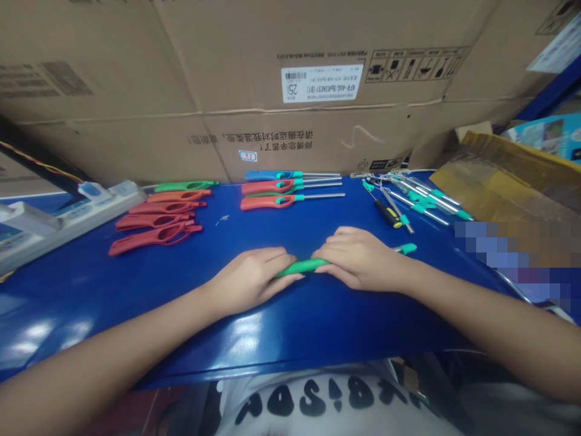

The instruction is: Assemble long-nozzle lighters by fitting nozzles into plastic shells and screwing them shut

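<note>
Head view: both left hand (258, 275) and right hand (356, 257) grip a green casing (302, 267) over the blue table (285, 333).
Lighters, centre back (267, 203): tubes fitted; we judge these assembled.
Left-side shells (136, 242), right-side loose tubes (436, 198): we judge these unassembled.

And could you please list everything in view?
Held handle: one, green, centre
Handle shells: five, red, orange, green, left
Lighters: at least three, red and blue, rear
Rods: several, silver and teal, right
Screwdriver: one, black and yellow, right
Metal bits: few, silver, beside shells
Power strip: one, white, left
Table: one, blue, beneath
Box: one, brown, behind table
Packaging: one, yellow, right
Carton: one, blue, right
Shirt: one, white, bottom
Left hand: one, on handle
Right hand: one, on handle
</note>
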A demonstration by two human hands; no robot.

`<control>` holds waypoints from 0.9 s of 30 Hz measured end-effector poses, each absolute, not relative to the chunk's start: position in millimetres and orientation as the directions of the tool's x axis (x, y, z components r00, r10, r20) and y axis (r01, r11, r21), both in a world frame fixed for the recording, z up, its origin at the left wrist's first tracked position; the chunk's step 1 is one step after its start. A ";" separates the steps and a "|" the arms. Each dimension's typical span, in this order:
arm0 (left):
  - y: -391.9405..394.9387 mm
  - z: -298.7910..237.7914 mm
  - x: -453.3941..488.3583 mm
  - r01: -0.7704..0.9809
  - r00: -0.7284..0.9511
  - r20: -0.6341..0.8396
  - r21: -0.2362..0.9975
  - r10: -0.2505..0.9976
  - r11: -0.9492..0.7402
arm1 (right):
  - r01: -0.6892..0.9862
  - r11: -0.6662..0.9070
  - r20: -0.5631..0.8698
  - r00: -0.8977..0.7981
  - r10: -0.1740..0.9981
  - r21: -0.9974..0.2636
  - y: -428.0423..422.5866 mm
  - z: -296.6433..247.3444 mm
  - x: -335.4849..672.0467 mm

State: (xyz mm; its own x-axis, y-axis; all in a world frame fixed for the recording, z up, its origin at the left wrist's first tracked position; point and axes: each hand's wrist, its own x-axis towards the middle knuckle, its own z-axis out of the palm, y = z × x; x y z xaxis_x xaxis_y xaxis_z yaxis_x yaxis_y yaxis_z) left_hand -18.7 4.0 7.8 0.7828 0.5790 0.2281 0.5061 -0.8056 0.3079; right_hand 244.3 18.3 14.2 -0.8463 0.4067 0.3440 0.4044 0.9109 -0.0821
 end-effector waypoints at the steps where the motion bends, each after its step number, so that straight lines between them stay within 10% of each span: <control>1: 3.6 7.5 -18.5 0.499 0.783 0.228 0.324 0.579 -0.803 | 0.416 0.906 0.350 -0.840 0.414 -0.074 18.0 14.4 244.2; 18: 13.2 8.7 -22.2 0.613 0.722 0.168 0.293 0.671 -0.734 | 0.504 0.861 0.279 -0.820 0.501 -0.065 27.0 20.9 258.9; 27: 10.3 6.3 -21.4 0.645 0.739 0.201 0.069 0.644 -0.761 | 0.537 0.841 0.264 -0.822 0.505 0.064 24.8 20.3 249.6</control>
State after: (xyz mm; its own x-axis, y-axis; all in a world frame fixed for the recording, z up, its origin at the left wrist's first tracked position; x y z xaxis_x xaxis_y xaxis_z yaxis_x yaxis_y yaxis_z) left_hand -21.4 10.3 6.3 0.7386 0.6436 0.2006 0.6448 -0.7613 0.0686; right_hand 249.6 24.8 20.3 -0.8220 0.5046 0.2639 0.5368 0.8413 0.0637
